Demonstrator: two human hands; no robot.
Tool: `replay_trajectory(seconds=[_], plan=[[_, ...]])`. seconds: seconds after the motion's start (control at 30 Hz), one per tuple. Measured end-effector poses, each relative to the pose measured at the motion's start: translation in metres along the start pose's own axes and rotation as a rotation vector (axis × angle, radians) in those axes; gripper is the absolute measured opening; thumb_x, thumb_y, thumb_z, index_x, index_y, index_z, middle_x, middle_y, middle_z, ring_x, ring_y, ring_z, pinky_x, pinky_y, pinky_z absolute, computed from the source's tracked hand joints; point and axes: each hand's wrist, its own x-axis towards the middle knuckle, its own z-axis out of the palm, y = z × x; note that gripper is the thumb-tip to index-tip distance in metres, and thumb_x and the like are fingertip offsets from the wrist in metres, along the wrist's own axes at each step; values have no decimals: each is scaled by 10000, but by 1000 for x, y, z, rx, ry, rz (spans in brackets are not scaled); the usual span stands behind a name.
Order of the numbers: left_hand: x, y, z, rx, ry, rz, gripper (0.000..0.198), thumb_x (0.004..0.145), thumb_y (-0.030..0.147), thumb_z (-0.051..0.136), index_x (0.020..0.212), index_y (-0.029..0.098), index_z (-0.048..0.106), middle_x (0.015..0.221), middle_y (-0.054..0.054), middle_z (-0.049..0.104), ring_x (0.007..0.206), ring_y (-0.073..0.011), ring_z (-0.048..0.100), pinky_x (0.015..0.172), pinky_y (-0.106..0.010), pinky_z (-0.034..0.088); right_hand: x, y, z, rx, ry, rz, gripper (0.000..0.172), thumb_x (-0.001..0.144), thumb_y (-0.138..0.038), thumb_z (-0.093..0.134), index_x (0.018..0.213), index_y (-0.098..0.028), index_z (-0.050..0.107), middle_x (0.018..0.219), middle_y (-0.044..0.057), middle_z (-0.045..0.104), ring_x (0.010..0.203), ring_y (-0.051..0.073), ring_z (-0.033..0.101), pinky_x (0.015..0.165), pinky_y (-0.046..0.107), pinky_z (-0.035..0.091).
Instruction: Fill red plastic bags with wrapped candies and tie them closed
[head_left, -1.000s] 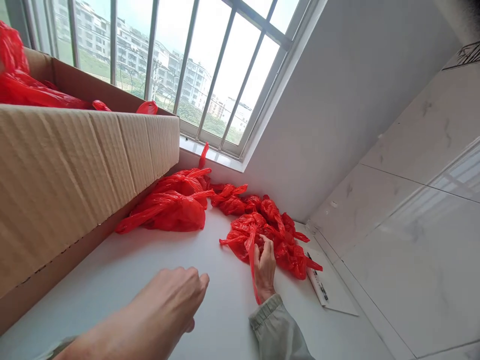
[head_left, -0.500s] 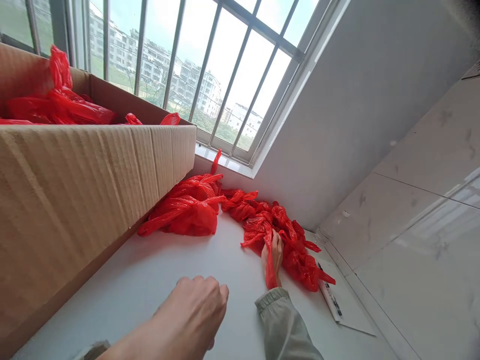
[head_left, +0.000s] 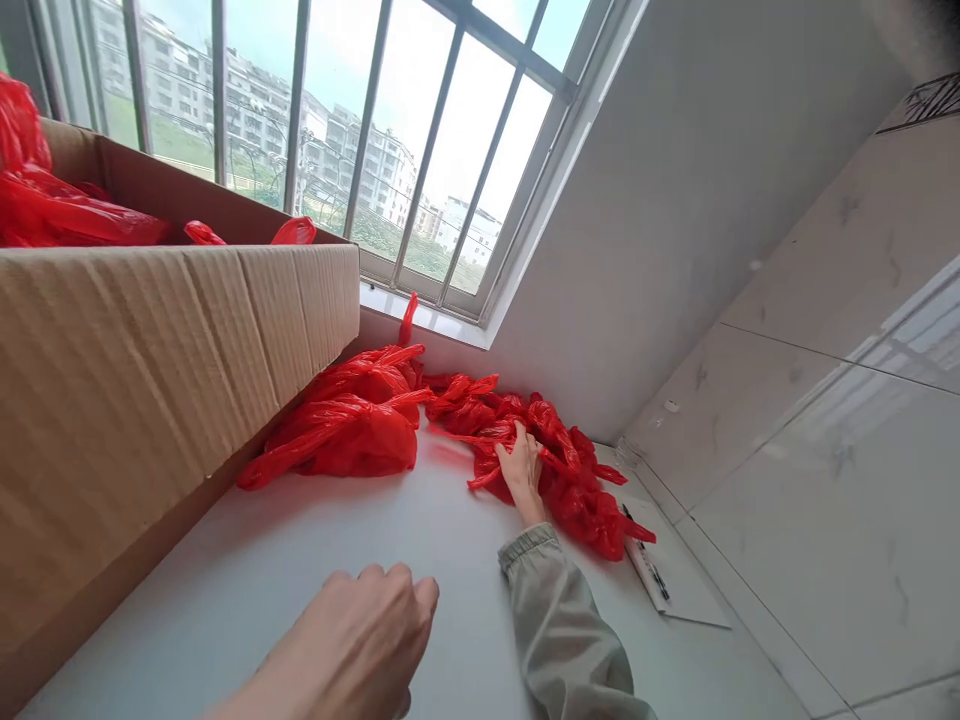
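Note:
My right hand reaches into a heap of knotted red plastic bags against the wall. Its thumb and forefinger are spread apart, and the other fingers rest on the crumpled plastic. What the bags contain is hidden. Nearer to me, my left hand is held above the white tabletop with its back up and fingers curled under. The palm side is out of sight, and no red plastic shows around it. Another full red bag lies between the heap and the cardboard box.
A large cardboard box fills the left side, with more red bags inside. A black pen lies on a white pad right of the heap. Behind stands a barred window; a marbled tiled surface is at right.
A red bag handle that hung over my right wrist has come off it, and that hand's fingers have spread. My view has shifted slightly right; the left hand keeps its curled shape.

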Motion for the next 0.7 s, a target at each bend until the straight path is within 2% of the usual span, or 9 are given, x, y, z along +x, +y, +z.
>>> replay_trajectory(seconds=[0.17,0.27,0.33,0.43,0.5,0.6,0.63,0.7], plan=[[-1,-9,9,17,1,21,215,644,147,525,796,259,629,695,-20,576,572,-225,533,545,-328,389,6,-6,-1,-32,19,-33,325,812,-170,572,1127,-156,654,1065,145,683,1049,305,568,968,418,383],[-4,-15,17,30,41,54,292,651,157,524,873,278,668,722,-29,602,593,-233,549,567,-340,415,3,-8,-6,-22,34,-65,316,838,-167,540,1134,-135,646,1094,154,681,1075,297,567,961,402,402],[-5,-20,21,21,64,67,327,648,171,534,913,295,681,733,-29,618,604,-243,560,577,-351,428,-2,-10,-17,-9,30,-105,327,870,-192,515,1170,-134,632,1121,150,680,1056,272,587,909,362,441],[-5,-26,23,-29,90,67,348,663,211,558,965,327,686,764,-22,643,635,-260,583,605,-368,450,-14,-4,-47,-9,37,-153,336,941,-241,427,1202,-166,624,1143,122,680,1017,233,609,896,330,453],[-5,-27,20,-73,105,65,342,693,249,569,1003,337,684,794,-23,659,665,-268,598,635,-373,464,-23,11,-73,-37,66,-137,352,959,-256,383,1192,-175,633,1178,122,666,1084,238,580,962,347,420],[-4,-24,15,-130,85,65,305,720,258,568,991,325,690,747,-14,647,618,-247,584,642,-362,473,-37,48,-107,-108,111,-25,378,899,-240,442,1214,-131,621,1236,174,626,1183,300,514,1008,423,371],[-4,-23,13,-144,71,67,288,726,251,565,976,318,691,727,-8,637,599,-236,576,641,-356,477,-41,62,-116,-130,115,28,404,853,-224,485,1217,-107,617,1230,204,620,1157,323,529,976,442,384],[-4,-23,13,-159,50,73,249,738,242,564,944,306,688,707,3,625,590,-221,571,651,-345,492,-51,89,-126,-145,86,121,391,760,-197,547,1122,-108,663,1048,200,682,971,319,613,837,417,442]])
